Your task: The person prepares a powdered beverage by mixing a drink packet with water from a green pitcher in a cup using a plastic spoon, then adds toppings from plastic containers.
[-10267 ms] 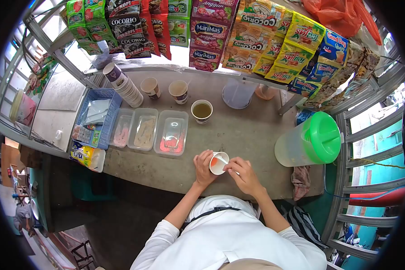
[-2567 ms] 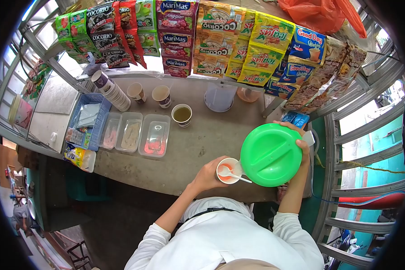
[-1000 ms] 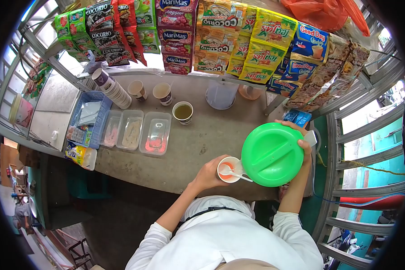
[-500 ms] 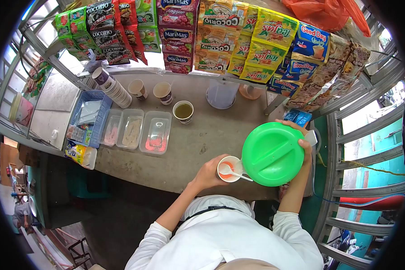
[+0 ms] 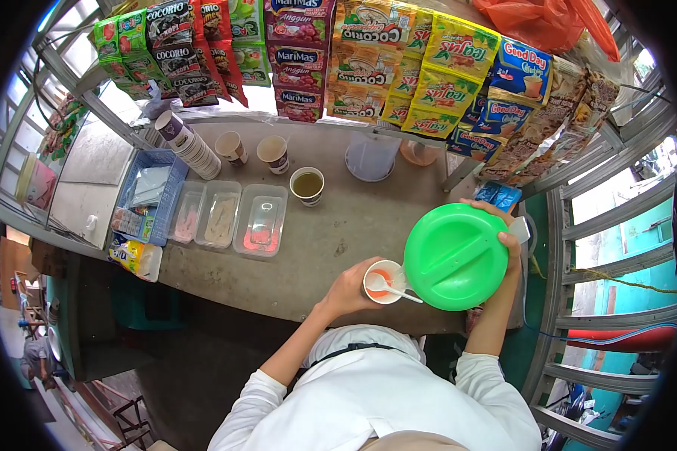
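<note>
My left hand [image 5: 346, 291] is wrapped round a paper cup [image 5: 384, 295] near the counter's front edge. Inside the cup are something orange-red and a white plastic spoon [image 5: 377, 283], whose handle sticks out over the rim to the right. My right hand [image 5: 510, 242] holds a container with a round green lid [image 5: 456, 257] from its right side. The container's clear spout edge is tilted against the cup's right rim. The green lid hides most of the container's body.
On the counter [image 5: 331, 244] stand a cup of greenish-brown drink [image 5: 307, 186], two other cups, a cup stack [image 5: 195, 154], several plastic tubs [image 5: 260, 220] and a blue basket [image 5: 154, 197]. Sachet strips [image 5: 299, 64] hang above the back edge. Metal bars [image 5: 617, 263] flank the right.
</note>
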Available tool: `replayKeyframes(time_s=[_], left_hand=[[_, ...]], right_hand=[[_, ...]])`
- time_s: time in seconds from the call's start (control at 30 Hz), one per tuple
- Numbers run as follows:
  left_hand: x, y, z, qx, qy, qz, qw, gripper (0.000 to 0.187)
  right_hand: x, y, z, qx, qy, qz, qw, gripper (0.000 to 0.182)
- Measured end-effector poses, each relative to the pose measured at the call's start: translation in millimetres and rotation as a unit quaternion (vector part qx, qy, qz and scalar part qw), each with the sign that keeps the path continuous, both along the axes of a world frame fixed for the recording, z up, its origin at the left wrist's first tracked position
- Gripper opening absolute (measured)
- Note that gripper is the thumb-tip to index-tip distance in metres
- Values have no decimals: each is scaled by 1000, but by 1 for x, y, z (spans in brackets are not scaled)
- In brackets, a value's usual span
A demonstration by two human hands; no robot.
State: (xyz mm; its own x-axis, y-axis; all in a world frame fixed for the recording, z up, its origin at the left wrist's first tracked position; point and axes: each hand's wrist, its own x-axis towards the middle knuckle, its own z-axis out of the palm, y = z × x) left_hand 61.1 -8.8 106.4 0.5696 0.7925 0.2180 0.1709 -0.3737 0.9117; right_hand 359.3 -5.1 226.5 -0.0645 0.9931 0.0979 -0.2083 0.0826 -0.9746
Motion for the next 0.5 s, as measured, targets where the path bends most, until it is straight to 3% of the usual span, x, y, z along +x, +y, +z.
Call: replayKeyframes(time_s=[0.5], left_hand=[[1,1,-9,-5,0,7,1000,78]], right_hand=[[-1,1,0,0,-3,1,1000,78]])
